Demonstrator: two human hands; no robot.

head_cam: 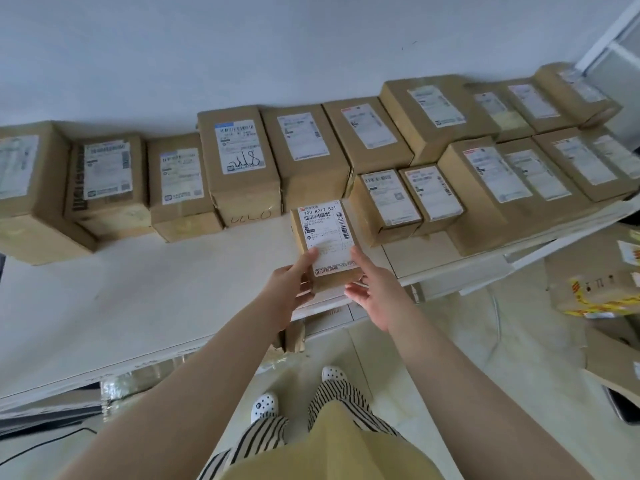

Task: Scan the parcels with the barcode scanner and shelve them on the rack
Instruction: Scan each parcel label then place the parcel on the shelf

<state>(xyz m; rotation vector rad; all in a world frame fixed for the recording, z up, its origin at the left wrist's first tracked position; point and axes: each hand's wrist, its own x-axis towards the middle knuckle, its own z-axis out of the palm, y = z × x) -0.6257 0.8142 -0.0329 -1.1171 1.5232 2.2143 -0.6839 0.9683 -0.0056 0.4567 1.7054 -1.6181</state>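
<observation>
A small parcel (325,244) is gripped by the left hand (289,289) over the white rack shelf (138,289); the right hand (374,292) is held released at its 4 o'clock edge. Shelved parcels (239,161) are lined toward 12 o'clock.

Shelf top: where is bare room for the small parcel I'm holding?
Bare white shelf lies left of the held parcel, in front of the back row from the scribbled box leftward. Right of it, two small boxes and stacked rows crowd to the edge.
</observation>
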